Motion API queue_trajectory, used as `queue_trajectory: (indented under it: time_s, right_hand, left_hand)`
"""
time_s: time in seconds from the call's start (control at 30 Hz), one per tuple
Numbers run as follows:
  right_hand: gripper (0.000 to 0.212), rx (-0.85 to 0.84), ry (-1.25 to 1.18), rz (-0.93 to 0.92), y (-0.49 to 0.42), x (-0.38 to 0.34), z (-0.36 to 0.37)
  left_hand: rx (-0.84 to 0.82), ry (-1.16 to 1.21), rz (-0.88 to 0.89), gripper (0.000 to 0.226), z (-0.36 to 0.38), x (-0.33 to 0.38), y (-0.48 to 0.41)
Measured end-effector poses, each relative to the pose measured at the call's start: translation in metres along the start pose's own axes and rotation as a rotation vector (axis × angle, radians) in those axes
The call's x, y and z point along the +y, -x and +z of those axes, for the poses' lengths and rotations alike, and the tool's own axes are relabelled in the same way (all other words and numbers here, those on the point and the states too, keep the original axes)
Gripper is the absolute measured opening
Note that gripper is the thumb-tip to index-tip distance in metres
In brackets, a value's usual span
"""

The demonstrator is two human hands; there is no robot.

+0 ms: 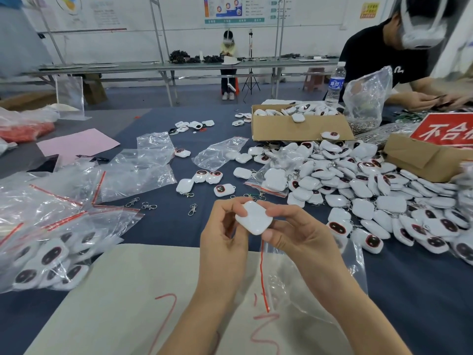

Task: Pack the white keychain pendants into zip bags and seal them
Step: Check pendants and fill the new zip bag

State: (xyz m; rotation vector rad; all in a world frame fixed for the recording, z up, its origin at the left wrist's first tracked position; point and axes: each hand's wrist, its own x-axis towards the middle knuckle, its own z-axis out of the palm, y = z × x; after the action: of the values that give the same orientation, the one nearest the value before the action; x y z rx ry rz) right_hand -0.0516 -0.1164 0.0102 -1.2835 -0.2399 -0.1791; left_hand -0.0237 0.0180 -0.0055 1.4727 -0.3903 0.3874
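I hold one white keychain pendant [254, 218] above the table, its plain back facing me. My left hand [225, 234] pinches its left edge and my right hand [297, 234] pinches its right side. A clear zip bag [307, 283] with a red seal strip hangs down under my right hand, over the beige mat [115, 290]. A big heap of loose white pendants [371, 201] covers the table to the right. Filled zip bags [46, 254] lie at the left.
Empty zip bags [143, 170] and loose metal clasps [148, 206] lie on the dark blue cloth ahead. Two cardboard boxes [294, 126] [419, 160] stand at the back right, beside a water bottle [335, 84]. Another person [399, 62] works at the far right corner.
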Motion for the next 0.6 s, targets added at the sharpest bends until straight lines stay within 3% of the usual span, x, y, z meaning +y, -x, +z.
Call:
queue_trajectory:
  time_s: [0.4,0.6]
  right_hand:
    - [0.026,-0.052,-0.031,-0.001,0.0011,-0.0001,0.0008]
    - [0.014,0.149,0.126,0.027,-0.0010,-0.0018,-0.0042]
  left_hand:
    - [-0.005,-0.048,-0.006,0.038,0.0007,-0.0018,0.0006]
    - [0.018,-0.047,-0.008,0.032,0.0033,0.0039,0.0018]
